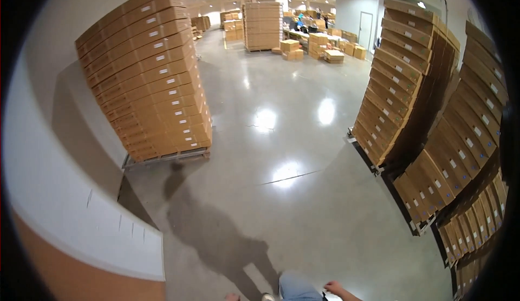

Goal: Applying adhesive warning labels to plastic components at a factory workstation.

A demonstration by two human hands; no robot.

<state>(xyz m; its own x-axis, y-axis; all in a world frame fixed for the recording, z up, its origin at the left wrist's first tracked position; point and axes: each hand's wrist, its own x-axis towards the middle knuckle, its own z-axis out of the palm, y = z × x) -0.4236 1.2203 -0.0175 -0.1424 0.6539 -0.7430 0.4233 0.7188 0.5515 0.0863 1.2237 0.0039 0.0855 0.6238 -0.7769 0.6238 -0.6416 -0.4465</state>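
Note:
At the lower edge, my right hand (332, 287) hangs beside my blue-jeaned leg (299, 288). Its fingers look curled in; whatever they may hold is hidden. Only a sliver of my left hand (232, 297) shows at the bottom rim, and its fingers cannot be made out. Neither hand touches any of the boxes. Ahead on the left, a tall stack of flat brown cartons (157, 79) with small white labels stands on a pallet (168, 156).
Tall carton stacks (398, 79) line the right side, with more stacked cartons (449, 160) nearer me. A white wall (81, 214) borders the left. Glossy grey floor (254, 149) stretches ahead to another carton stack (262, 26), loose boxes (334, 57) and people near tables.

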